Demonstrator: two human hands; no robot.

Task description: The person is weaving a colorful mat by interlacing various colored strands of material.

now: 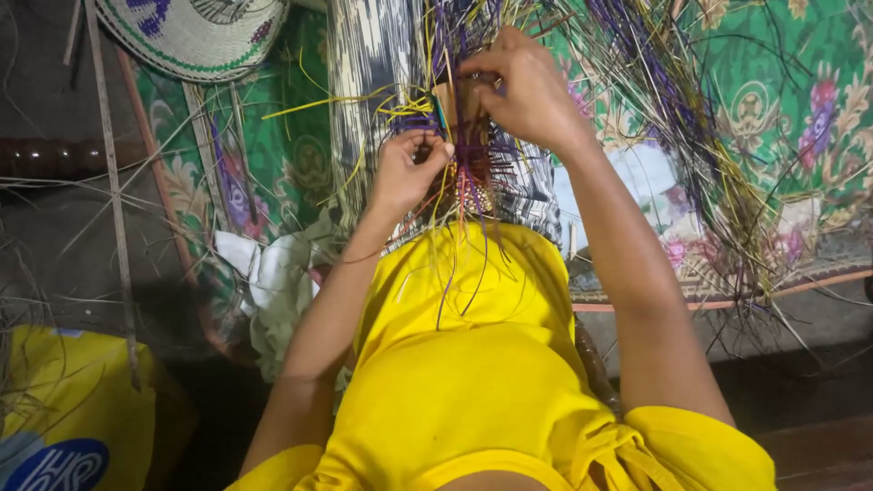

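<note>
Your left hand (406, 168) pinches purple and yellow strands (473, 155) just below your right hand (523, 86), whose grip is pressed together on the weave's top. Only a small woven core (455, 109) shows; long loose strands beyond both grips remain unwoven.

Purple, yellow strands (473, 155); green floral mat (782, 82); yellow shirt (473, 364).

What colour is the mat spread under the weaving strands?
Mainly green mat, with a floral pattern in pink and purple; the head view shows it.
</note>
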